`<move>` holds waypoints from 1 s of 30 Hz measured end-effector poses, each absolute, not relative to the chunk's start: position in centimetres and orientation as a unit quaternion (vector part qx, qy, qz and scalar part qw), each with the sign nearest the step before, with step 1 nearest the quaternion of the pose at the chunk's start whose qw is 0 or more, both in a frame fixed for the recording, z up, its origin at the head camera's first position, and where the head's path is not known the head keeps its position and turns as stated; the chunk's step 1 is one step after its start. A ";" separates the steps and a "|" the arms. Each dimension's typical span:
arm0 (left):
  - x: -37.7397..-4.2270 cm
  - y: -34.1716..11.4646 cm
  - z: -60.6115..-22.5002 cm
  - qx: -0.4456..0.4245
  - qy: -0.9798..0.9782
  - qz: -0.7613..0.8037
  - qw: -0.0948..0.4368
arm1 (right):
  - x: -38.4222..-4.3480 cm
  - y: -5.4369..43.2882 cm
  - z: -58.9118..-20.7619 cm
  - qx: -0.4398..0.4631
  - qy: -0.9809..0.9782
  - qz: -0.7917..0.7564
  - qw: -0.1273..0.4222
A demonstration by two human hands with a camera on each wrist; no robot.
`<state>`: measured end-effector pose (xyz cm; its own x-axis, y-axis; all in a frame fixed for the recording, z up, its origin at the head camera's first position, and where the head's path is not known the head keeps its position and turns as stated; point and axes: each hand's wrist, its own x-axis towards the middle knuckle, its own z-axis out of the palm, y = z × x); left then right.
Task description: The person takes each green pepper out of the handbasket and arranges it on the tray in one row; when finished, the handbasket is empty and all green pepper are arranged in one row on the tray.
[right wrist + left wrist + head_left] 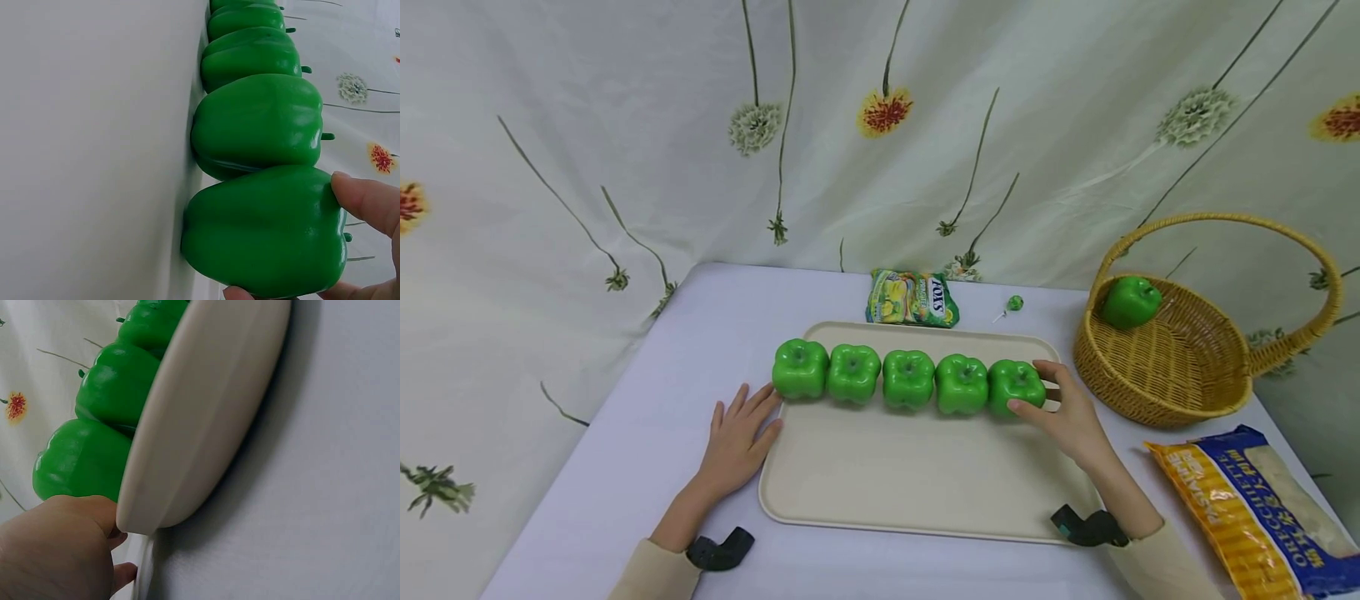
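Observation:
Several glossy green bell peppers stand upright in a side-by-side row along the far part of a beige tray [910, 475]. My right hand [1071, 417] holds the rightmost bell pepper [1015, 386], thumb on its near side and fingers round its far right side. The right wrist view shows that pepper [269, 234] resting on the tray against its neighbour [259, 122]. At the row's other end, my left hand [739, 437] lies with extended fingers beside the tray's left edge, its fingertips at the leftmost bell pepper [801, 368]. Part of the left hand's fingers is hidden in the left wrist view.
A wicker basket [1157, 408] with a tall handle stands at the right, another green bell pepper [1131, 302] inside. Nearer lies a pasta bag [1255, 512]. Behind the tray are a Fox's candy bag [912, 298] and a green lollipop [1015, 302]. A floral cloth hangs behind.

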<state>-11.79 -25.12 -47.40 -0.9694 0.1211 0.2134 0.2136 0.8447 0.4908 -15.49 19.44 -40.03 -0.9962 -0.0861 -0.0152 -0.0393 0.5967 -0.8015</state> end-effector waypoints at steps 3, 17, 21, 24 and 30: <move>-11.8 -25.1 -47.4 -0.087 -0.956 -0.266 0.087 | -15.5 19.4 -40.1 -0.034 0.894 -0.446 0.028; -11.7 -25.1 -47.3 -0.089 -0.956 -0.263 0.089 | -15.1 20.6 -38.0 -0.054 0.889 -0.455 0.000; -11.7 -25.1 -47.3 -0.089 -0.957 -0.262 0.089 | -15.3 22.0 -36.8 -0.051 0.894 -0.444 -0.012; -11.7 -25.1 -47.3 -0.088 -0.956 -0.263 0.089 | -15.6 23.5 -36.1 -0.031 0.901 -0.432 -0.014; -11.7 -25.1 -47.3 -0.088 -0.956 -0.265 0.091 | -16.9 27.7 -34.5 0.047 0.906 -0.421 -0.019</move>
<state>-11.71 -25.05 -47.33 -0.9678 0.1208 0.2210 0.2173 0.8439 0.4905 -16.92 27.71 -34.52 -0.9949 0.1003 -0.0053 0.0687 0.6417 -0.7639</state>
